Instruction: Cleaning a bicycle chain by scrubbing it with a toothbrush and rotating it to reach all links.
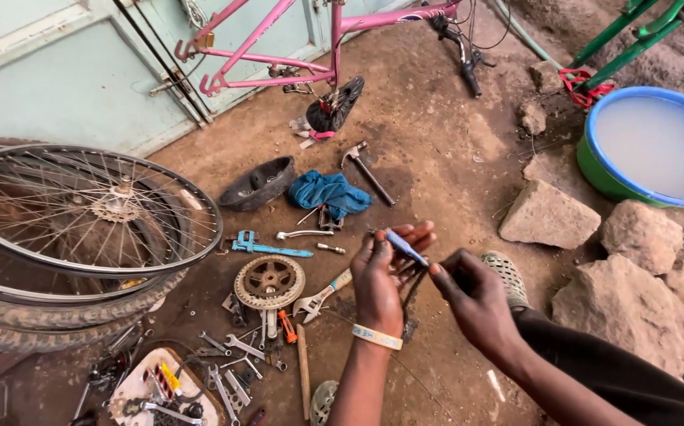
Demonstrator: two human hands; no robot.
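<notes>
Two hands [428, 276] hold blue-handled tool [405, 247] | chainring [269, 281], wrenches [231, 371] below-left

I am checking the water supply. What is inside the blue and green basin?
The basin holds cloudy, whitish water. The water is opaque, so its bottom cannot be seen.
</notes>
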